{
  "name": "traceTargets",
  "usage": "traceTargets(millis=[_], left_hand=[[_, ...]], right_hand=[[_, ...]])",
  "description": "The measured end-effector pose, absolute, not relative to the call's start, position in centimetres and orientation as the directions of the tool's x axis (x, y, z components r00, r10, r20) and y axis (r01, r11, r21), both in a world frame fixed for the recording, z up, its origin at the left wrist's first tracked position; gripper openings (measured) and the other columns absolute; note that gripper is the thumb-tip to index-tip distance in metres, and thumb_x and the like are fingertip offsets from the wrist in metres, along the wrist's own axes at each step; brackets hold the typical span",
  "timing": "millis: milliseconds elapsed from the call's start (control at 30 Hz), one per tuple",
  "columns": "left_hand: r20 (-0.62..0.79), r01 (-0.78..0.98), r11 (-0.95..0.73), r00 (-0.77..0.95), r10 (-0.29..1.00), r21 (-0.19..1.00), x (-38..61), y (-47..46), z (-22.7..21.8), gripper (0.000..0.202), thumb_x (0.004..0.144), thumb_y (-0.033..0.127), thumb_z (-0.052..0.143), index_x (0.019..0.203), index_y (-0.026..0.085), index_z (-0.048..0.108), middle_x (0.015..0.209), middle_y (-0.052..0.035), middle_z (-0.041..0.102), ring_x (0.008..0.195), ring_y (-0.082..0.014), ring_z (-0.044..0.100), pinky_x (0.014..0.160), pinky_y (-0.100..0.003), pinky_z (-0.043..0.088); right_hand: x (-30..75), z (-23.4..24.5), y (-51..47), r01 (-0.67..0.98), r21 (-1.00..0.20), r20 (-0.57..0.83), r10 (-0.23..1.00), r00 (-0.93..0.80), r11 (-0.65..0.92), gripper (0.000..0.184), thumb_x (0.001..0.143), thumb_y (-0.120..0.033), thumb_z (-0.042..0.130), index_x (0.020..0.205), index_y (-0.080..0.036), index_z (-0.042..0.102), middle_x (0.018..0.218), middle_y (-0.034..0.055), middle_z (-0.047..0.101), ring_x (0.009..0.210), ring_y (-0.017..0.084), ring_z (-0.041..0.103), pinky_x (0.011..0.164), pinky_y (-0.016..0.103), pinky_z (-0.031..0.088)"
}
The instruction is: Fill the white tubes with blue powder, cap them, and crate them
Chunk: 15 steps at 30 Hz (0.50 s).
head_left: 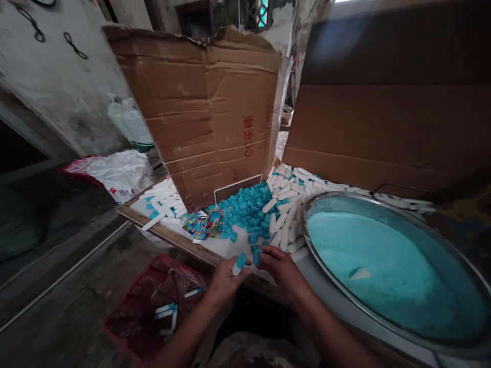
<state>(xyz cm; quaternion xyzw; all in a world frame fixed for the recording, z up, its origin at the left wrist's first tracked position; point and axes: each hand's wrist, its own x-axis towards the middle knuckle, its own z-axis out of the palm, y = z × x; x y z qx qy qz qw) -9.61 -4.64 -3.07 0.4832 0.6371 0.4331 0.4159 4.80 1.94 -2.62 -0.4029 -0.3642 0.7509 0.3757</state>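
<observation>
Left hand (224, 278): extended to near edge of table (233, 249), curled around a tilted blue-topped white tube (238, 265) | Right hand (279, 263): extended just beside, pinched narrowly on a blue cap (257, 256) | tube and cap: near each other, before loose blue caps (245, 204), left of metal basin (345, 203)

Pretty dim shot tbh. Brightest bit's a blown-out strip up top, with a hazy glare smear over the right-hand cardboard (383, 122). The crate (134, 291) sinks into shadow, bottom-left. White tubes (269, 206) show up pale but kinda soft. Wide-angle stretch pulls the basin (362, 205) out toward the right edge.
</observation>
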Motion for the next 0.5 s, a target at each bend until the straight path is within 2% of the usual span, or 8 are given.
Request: traceTargets(millis=[67,200,367,500], left_hand=[[-0.122,0.233,0.164,-0.183,0.976,0.959,-9.3,-4.5,-2.9,0.028,0.065,0.038,0.059,0.080,0.016,0.067,0.071,-0.0016,0.067,0.072,-0.0199,0.058,0.068,-0.027,0.045],[-0.105,0.205,0.134,-0.147,0.984,0.970,-8.9,-4.4,-2.9,0.024,0.066,0.038,0.060,0.073,0.015,0.065,0.064,0.0008,0.062,0.064,-0.0157,0.054,0.062,-0.024,0.042],[-0.071,0.213,0.092,-0.107,0.992,0.973,-8.9,-4.5,-3.2,0.023,0.069,0.036,0.057,0.063,0.014,0.061,0.057,0.0026,0.056,0.057,-0.0119,0.047,0.057,-0.021,0.037],[-0.057,0.254,0.088,-0.124,0.991,0.963,-9.0,-4.6,-3.4,0.021,0.069,0.033,0.056,0.061,0.014,0.060,0.055,0.0037,0.052,0.056,-0.0109,0.043,0.056,-0.020,0.035]], right_hand=[[4.8,-2.9,1.7,-0.321,-0.800,-0.375,0.841,-0.390,-0.506,0.032,0.043,-0.028,0.081,0.067,-0.017,0.065,0.060,-0.0021,0.061,0.055,0.012,0.054,0.056,0.025,0.043],[5.1,-3.1,1.3,-0.374,-0.734,-0.397,0.805,-0.440,-0.567,0.031,0.043,-0.028,0.082,0.064,-0.017,0.061,0.056,-0.0004,0.062,0.052,0.013,0.056,0.054,0.026,0.044],[5.6,-3.0,0.7,-0.336,-0.705,-0.408,0.746,-0.526,-0.624,0.031,0.045,-0.025,0.082,0.066,-0.015,0.062,0.058,0.0010,0.064,0.051,0.013,0.057,0.053,0.026,0.044],[5.8,-2.9,0.5,-0.326,-0.713,-0.375,0.730,-0.571,-0.621,0.026,0.048,-0.027,0.080,0.063,-0.016,0.063,0.052,-0.0018,0.060,0.048,0.011,0.053,0.050,0.023,0.041]])
